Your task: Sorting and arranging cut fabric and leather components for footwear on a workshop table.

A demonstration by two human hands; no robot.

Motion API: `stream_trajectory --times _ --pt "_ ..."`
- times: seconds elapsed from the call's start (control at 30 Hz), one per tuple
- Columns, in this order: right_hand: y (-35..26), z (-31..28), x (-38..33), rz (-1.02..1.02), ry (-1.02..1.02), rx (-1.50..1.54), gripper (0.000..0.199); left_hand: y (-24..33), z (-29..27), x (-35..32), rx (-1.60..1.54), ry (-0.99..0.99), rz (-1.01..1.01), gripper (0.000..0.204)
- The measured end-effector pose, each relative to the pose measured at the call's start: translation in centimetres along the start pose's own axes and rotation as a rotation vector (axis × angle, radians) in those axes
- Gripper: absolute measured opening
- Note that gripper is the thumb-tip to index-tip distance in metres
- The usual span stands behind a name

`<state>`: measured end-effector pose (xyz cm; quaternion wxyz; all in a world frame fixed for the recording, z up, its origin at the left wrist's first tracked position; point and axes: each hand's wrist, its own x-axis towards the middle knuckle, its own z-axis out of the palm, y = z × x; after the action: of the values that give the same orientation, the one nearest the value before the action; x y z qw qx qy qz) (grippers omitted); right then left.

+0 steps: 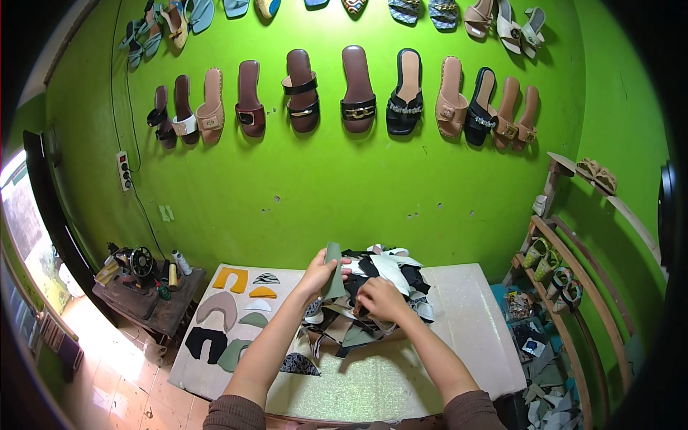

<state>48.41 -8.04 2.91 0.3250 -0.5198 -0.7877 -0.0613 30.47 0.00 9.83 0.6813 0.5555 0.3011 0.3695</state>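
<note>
My left hand (315, 276) is closed on a grey-green strip of sheet material (334, 271), held upright at the left side of a scrap pile. The heap of material scraps (390, 268) is mostly black and white, with green, brown and patterned bits. My right hand (383, 298) reaches into its near side, fingers curled down among the scraps; what they grip is hidden. Left of the pile lie flat cut pieces: a yellow arch (231, 278), a mauve arch (216, 308), a black arch (206, 345), a green piece (231, 355) and several small half-moon shapes.
The pale table (459, 337) stands against a green wall hung with sandals (358, 93). A sewing machine (136, 262) with thread spools sits on a small table at the left. On the right, a wooden rack (573, 287) holds shoes, beside more scraps (548, 394) lower down.
</note>
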Motion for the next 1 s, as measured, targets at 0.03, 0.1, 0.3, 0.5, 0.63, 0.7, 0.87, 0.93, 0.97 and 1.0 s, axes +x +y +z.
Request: stream_trajectory --times 0.03,0.1,0.3,0.5,0.63,0.7,0.87,0.93,0.97,1.0 --pt "-0.2 0.4 -0.6 -0.011 -0.044 -0.001 0.016 -0.1 -0.1 -0.1 0.01 0.022 0.01 0.034" --pt "-0.5 0.9 -1.7 -0.064 -0.067 -0.057 0.017 -0.6 -0.3 -0.2 0.004 0.036 0.029 0.033" --pt "-1.0 -0.1 -4.2 -0.216 -0.079 -0.217 0.04 -1.0 -1.1 -0.4 -0.001 0.085 0.07 0.034" --pt "1.7 -0.7 -5.6 0.163 0.009 -0.066 0.037 -1.9 -0.5 -0.2 0.005 0.057 0.039 0.035" --pt "1.7 -2.7 -3.2 0.361 0.055 0.163 0.021 -1.9 0.2 0.0 -0.025 0.051 0.025 0.035" --pt "2.2 -3.2 -2.1 0.31 0.165 0.125 0.018 -1.7 0.5 0.1 -0.037 0.037 0.029 0.035" --pt "1.8 -6.2 1.3 0.176 0.179 -0.073 0.011 -1.1 1.1 0.1 -0.022 0.024 0.08 0.032" --pt "1.6 -7.1 2.6 0.162 0.204 -0.095 0.01 -1.0 1.1 0.2 -0.018 0.022 0.088 0.032" --pt "1.2 -7.6 3.3 0.147 0.226 -0.113 0.01 -1.0 1.1 0.2 -0.015 0.023 0.094 0.031" --pt "1.0 -8.0 4.0 0.142 0.257 -0.089 0.01 -1.0 1.1 0.2 -0.015 0.025 0.095 0.031"
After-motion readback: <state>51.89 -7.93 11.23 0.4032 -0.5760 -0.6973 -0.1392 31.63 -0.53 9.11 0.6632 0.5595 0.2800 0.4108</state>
